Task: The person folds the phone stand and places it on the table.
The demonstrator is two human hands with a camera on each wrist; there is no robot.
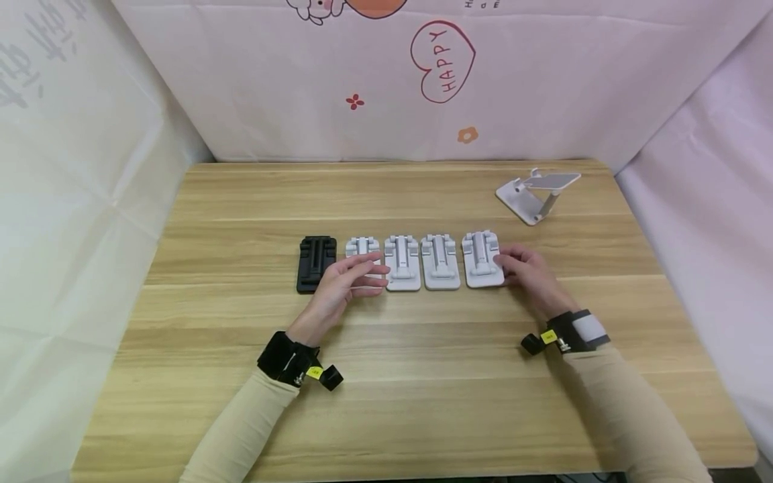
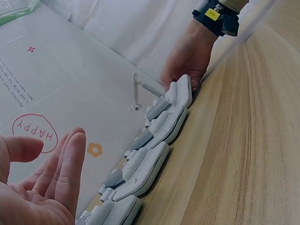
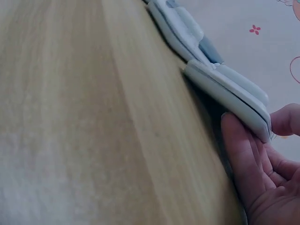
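A row of folded phone stands lies across the table: a black stand [image 1: 306, 268] at the left end, then several white ones. At the right end, my right hand [image 1: 535, 278] pinches the last white phone stand [image 1: 481, 261] by its right edge. In the right wrist view, the thumb is on top of that white stand [image 3: 229, 96] and the fingers are beneath its tilted, raised edge. My left hand [image 1: 338, 285] hovers with extended fingers over the leftmost white stand [image 1: 362, 245], partly hiding it. Nothing is held in the left hand [image 2: 51, 183].
An unfolded white phone stand [image 1: 524, 201] stands at the back right of the wooden table [image 1: 423, 389]. Behind the table hangs a white printed cloth [image 1: 290, 87], with more cloth at both sides. Each wrist wears a black strap with a small camera.
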